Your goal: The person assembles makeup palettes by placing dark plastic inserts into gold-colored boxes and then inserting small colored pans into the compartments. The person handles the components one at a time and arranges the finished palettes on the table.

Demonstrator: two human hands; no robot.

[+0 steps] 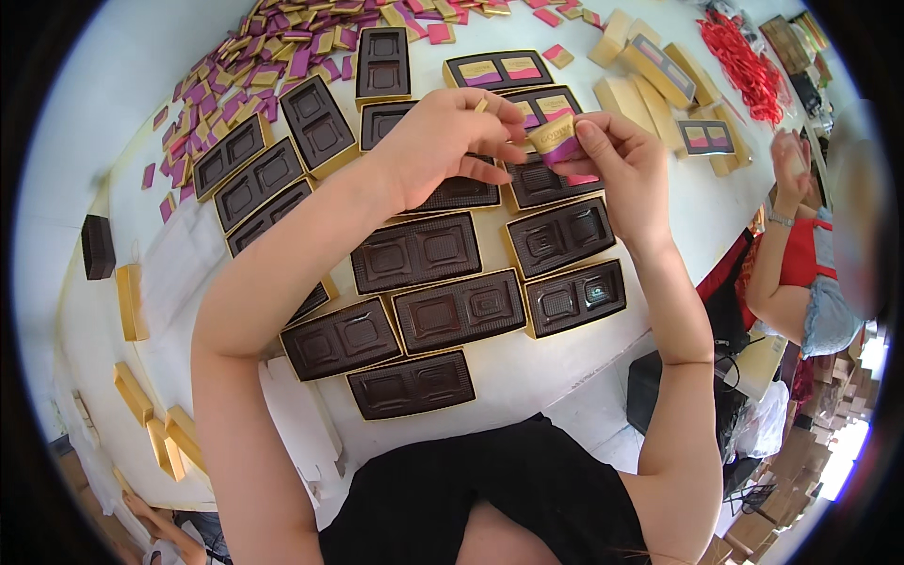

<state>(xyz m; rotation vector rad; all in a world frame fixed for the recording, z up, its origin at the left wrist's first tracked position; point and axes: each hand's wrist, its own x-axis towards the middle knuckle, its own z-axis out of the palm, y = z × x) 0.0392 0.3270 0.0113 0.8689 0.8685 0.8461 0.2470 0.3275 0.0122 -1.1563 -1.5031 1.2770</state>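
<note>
My right hand (pixel 621 165) pinches a small flat wrapped chocolate (pixel 556 141), gold with a purple edge, between thumb and fingers. It is held over a gold box with a dark two-well tray (pixel 544 184); a pink piece shows just under my fingers. Beside it, my left hand (pixel 447 141) hovers with fingers spread and curved, their tips close to the chocolate. A small gold spot shows at its fingers; I cannot tell what it is. Behind my hands, a box (pixel 499 68) holds a purple-and-gold and a pink-and-gold piece. Another filled box (pixel 546 102) is partly covered.
Several bare-welled boxes (pixel 419 252) spread toward me and leftward. A heap of wrapped pieces (pixel 273 56) covers the far left. Gold lids (pixel 636 99) and red ribbons (pixel 739 66) lie far right. Another person's arm (pixel 786 207) reaches in at right; more gold lids (pixel 132 391) sit left.
</note>
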